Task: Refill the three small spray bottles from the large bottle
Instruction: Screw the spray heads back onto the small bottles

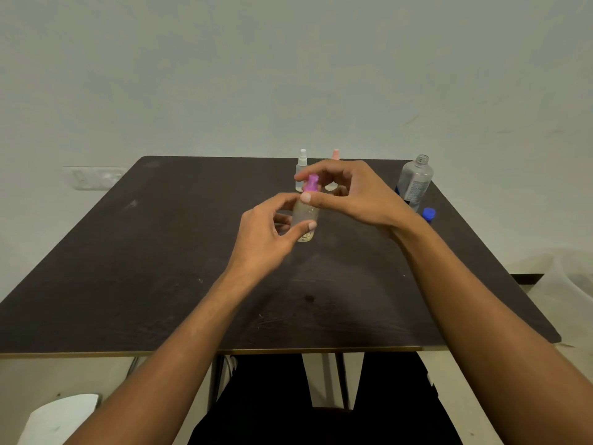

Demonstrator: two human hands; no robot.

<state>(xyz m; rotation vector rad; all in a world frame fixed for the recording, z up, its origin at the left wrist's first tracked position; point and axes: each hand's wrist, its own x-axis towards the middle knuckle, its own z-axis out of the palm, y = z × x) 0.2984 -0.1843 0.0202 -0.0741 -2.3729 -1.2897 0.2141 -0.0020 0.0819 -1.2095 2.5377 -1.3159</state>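
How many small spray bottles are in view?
3: the purple-topped one held by left hand and right hand, white-topped one behind it, pink-topped one partly hidden behind the right hand.

Bottles on dark wooden table [160, 252]
Small clear purple-topped spray bottle [306, 220] mid-table; white-topped spray bottle [301, 170] and, to its right, pink-topped spray bottle [335, 154] behind, by far edge; large clear plastic bottle [415, 183] at far-right corner, blue cap [428, 214] before it.

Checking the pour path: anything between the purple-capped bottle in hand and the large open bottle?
Nothing on the table does. The right hand, pinching the top of the purple-capped bottle, spans the gap to the large bottle. The blue cap lies beside it, off that line.
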